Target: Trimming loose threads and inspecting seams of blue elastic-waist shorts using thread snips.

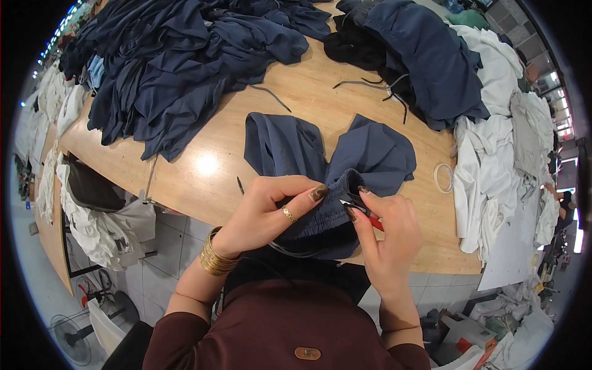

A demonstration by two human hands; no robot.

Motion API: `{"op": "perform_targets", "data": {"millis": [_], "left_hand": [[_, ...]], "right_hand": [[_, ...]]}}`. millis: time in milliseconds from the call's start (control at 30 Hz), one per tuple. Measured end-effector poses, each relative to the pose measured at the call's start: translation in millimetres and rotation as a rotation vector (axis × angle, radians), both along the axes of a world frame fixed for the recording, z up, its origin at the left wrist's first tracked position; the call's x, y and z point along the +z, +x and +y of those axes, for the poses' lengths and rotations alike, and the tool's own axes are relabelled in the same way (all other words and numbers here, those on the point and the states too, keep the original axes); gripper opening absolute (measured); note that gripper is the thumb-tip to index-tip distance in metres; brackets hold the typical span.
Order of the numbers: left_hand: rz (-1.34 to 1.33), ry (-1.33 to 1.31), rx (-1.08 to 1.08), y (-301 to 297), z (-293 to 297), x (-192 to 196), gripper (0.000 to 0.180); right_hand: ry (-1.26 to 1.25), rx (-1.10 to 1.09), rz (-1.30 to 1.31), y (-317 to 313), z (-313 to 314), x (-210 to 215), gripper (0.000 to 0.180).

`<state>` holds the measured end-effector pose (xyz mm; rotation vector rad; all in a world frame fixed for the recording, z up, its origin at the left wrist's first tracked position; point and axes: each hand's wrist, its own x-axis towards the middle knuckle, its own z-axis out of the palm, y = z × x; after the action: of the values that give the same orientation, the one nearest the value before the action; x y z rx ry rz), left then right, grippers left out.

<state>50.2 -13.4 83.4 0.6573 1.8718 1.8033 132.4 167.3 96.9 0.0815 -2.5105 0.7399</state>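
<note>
The left hand [268,208] pinches a blue waistband [317,222] while the right hand [394,231] grips a red tool [376,224], apparently for trimming, the next move calling for steadiness.

So the shorts [376,148] are at the near edge of the table [308,80], waistband towards the person, legs spread away. Left hand [271,206] is on the left of the waistband, right hand [393,231] on the right with a hand tool [375,223] in it. Big garment heap [179,68] sits up far left, another garment pile [425,61] far right. There's a ring [436,177] right of the shorts, just beside the cloths [478,166] along the right side. Fan [74,336]'s off the table, lower left.
</note>
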Motion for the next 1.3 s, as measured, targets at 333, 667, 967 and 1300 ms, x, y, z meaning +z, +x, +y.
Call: {"op": "perform_targets", "data": {"millis": [333,667,967,1300], "left_hand": [[0.033,-0.019,0.008,0.0,0.0,4.4,0.021],[0.045,-0.018,0.017,0.3,0.1,3.6,0.022],[0.029,-0.023,0.015,0.8,-0.1,3.1,0.021],[0.033,-0.037,0.017,0.9,-1.0,3.3,0.021]], "right_hand": [[-0.052,0.037,-0.007,-3.1,0.7,1.0,0.025],[-0.045,0.033,0.001,-2.7,0.9,2.7,0.025],[0.024,0.020,0.030,-2.7,1.2,1.8,0.026],[-0.022,0.032,0.012,-3.1,-0.4,1.4,0.026]]}}
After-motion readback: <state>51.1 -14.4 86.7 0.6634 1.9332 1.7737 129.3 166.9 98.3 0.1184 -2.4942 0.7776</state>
